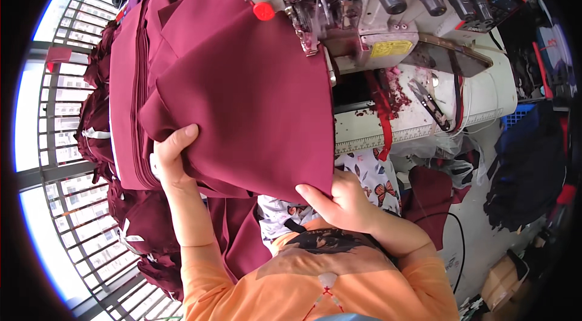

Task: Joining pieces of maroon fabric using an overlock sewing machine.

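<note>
A maroon fabric panel (242, 103) lies spread over a stack of maroon pieces (124, 103), its upper right edge at the presser foot area of a white overlock sewing machine (376, 48). My left hand (177, 154) grips a folded part of the panel at its left, thumb on top and fingers hidden behind the cloth. My right hand (336, 203) pinches the panel's lower right corner near the front edge of the machine's bed, thumb on top. Whether the cloth's edge sits under the foot I cannot tell.
Scissors (430, 106), red tape (382, 118) and thread scraps lie on the machine bed (357, 127). Maroon bundles (139, 230) line the barred window (57, 109) at left. At right are a dark cloth heap (521, 175), a cardboard box (503, 284) and a black cable (458, 230).
</note>
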The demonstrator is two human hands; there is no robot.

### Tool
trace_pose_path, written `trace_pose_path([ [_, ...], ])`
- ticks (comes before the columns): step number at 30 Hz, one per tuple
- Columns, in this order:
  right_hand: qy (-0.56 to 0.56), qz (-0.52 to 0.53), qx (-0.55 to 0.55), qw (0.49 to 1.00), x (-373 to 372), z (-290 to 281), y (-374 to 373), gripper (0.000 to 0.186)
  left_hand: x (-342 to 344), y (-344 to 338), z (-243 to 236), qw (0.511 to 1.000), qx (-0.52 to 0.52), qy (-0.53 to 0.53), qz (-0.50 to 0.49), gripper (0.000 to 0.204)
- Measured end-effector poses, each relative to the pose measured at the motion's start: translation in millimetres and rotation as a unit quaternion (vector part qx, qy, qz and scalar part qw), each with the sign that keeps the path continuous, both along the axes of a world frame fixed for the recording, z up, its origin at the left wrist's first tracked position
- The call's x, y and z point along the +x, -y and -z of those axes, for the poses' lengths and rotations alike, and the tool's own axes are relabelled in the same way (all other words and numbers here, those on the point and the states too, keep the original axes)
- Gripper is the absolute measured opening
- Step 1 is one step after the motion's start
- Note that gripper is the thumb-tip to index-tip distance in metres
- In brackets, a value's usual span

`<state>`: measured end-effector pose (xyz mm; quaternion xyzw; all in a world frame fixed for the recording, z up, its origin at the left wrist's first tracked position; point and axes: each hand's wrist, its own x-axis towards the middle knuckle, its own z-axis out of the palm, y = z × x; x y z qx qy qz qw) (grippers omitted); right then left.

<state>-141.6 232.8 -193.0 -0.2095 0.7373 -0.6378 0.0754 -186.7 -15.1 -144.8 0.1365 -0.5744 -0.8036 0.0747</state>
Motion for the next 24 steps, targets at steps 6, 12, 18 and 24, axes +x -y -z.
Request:
trace_pose_path([
  [6,0.327,-0.066,-0.22,0.917,-16.9,-15.4,-5.6,0.021,-15.3,-7.0,-19.8,1.0,-0.007,0.003,-0.016,0.052],
  [12,0.086,0.032,-0.103,0.99,-26.1,-15.8,7.8,0.015,-49.3,-3.6,-31.9,1.0,-0.003,0.026,0.002,0.043],
  [18,0.112,0.063,-0.139,0.982,-56.0,-15.5,14.5,0.021,-90.7,10.1,-51.9,0.998,-0.021,0.027,0.053,0.024],
  [24,0.303,-0.007,-0.321,0.897,-71.2,-17.1,11.4,0.023,-133.5,12.9,-71.1,0.966,-0.257,0.01,-0.021,0.031],
])
